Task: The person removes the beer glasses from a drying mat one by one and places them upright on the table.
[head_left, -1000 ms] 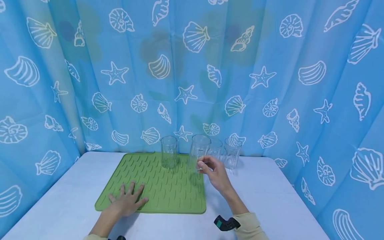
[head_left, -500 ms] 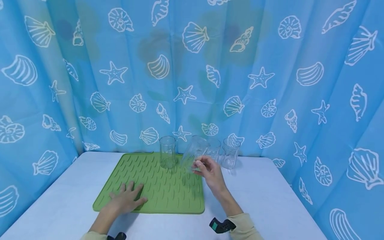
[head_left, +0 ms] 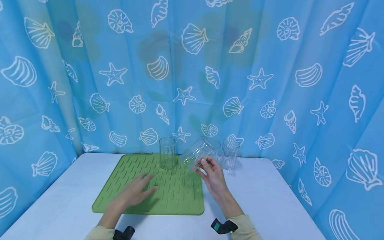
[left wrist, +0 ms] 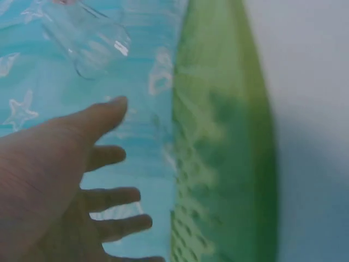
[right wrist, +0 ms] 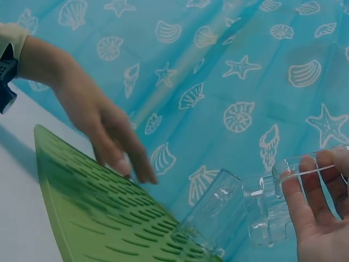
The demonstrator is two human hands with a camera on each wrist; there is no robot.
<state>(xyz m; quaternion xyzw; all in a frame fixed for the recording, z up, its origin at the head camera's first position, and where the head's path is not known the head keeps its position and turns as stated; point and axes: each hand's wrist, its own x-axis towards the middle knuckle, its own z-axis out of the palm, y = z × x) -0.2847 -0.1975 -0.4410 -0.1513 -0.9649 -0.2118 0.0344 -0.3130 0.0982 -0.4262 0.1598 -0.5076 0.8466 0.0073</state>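
My right hand (head_left: 214, 176) holds a clear drinking glass (head_left: 192, 154) between thumb and fingers near one end, over the right part of a green ridged mat (head_left: 174, 200). The glass leans well over, its far end up and to the right. In the right wrist view, the right hand's fingers (right wrist: 308, 188) overlap the glass end. My left hand (head_left: 133, 193) hovers above the mat with its fingers spread and nothing in them; the left wrist view shows the held glass (left wrist: 90, 43) beyond its thumb. A second clear glass (head_left: 167, 153) stands upright on the mat's back part.
Two more clear glasses stand on the white table behind the right hand, one (head_left: 215, 148) partly hidden by the held glass and another (head_left: 230, 155) farther right. A blue curtain (head_left: 135, 83) with white shell prints hangs around the table (head_left: 264, 193).
The glass in my right hand has gone from nearly upright to strongly tilted. My left hand has lifted off the mat and shifted right.
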